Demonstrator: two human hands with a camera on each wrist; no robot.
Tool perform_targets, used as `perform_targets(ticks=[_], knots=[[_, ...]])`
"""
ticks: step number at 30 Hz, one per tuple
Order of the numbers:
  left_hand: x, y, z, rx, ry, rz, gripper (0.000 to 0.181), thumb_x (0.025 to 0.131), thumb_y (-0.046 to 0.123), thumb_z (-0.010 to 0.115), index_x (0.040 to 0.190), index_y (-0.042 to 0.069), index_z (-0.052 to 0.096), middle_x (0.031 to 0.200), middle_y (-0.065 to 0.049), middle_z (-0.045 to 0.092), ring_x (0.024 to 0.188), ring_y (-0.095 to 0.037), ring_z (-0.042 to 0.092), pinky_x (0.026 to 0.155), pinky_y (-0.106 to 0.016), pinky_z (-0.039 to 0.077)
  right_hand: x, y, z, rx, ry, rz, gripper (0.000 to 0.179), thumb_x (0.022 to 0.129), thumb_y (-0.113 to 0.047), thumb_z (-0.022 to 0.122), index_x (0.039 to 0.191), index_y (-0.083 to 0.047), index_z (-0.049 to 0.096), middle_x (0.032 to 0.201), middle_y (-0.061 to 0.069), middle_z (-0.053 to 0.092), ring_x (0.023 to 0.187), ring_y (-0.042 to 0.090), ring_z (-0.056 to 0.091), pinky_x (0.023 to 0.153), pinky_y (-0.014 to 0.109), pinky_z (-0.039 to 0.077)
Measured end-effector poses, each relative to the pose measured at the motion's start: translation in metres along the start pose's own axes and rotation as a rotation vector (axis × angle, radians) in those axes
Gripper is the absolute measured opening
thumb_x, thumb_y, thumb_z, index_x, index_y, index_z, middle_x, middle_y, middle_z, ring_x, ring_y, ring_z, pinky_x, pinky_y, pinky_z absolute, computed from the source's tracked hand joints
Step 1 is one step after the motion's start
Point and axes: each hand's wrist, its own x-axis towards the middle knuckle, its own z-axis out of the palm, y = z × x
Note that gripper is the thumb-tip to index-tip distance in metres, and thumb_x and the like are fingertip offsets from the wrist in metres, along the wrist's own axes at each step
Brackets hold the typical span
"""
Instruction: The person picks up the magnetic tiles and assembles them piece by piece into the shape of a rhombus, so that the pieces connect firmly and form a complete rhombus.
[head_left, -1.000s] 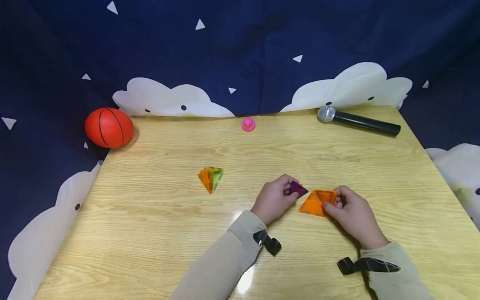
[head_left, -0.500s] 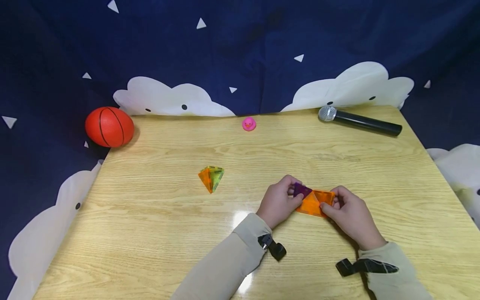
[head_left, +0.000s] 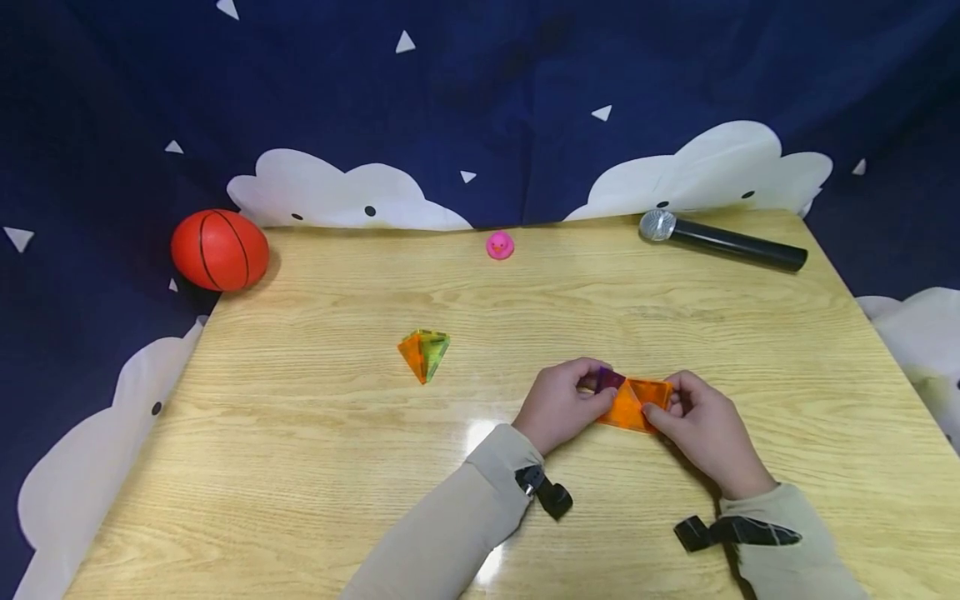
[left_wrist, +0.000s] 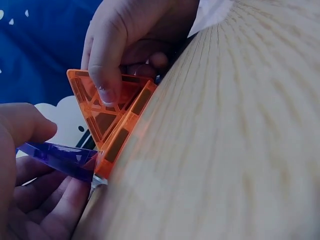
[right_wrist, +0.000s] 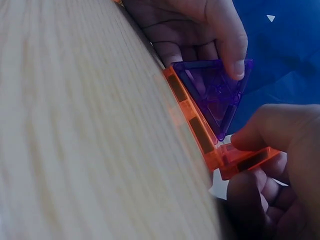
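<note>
My left hand pinches a purple triangular magnetic tile between thumb and fingers. Against one side of it stands an orange triangular tile, its lower edge at the tabletop. A second orange triangular tile leans from that one's other side, and my right hand pinches it, thumb on its near face. In the right wrist view the purple tile's edge meets the middle orange tile. Fingers cover part of both outer tiles. Left of the hands lies a small joined piece of orange and green tiles.
A red toy basketball sits at the table's back left corner. At the back edge is a pink rubber duck. A black microphone lies at the back right. Behind the wooden table hangs a dark blue cloth.
My left hand has moved right, bringing the purple tile from apart to against the orange tile. My right hand stays nearly in place, still holding its orange tile.
</note>
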Motion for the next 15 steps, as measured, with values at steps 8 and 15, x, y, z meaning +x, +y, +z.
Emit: perform_targets(ticks=[8,15], knots=[[-0.0012,-0.0007,-0.0022,-0.054,-0.034,-0.008,0.033,0.089,0.013,0.065,0.121,0.013,0.07,0.101,0.003,0.071,0.084,0.0,0.063,0.077,-0.014,0.051,0.001,0.0003,0.0015,0.047,0.013,-0.017,0.022,0.087,-0.013,0.079,0.093,-0.004,0.06,0.075,0.005,0.053,0.064,0.011,0.047,0.057,0.021,0.04],[-0.0005,-0.0009,-0.0022,-0.083,-0.073,-0.01,0.038,0.088,0.012,0.065,0.127,0.012,0.069,0.11,-0.001,0.072,0.09,0.0,0.065,0.079,-0.014,0.052,0.0008,0.0023,0.0032,0.066,0.011,-0.018,0.024,0.087,-0.015,0.08,0.093,-0.005,0.059,0.077,0.004,0.054,0.064,0.009,0.047,0.056,0.02,0.039]])
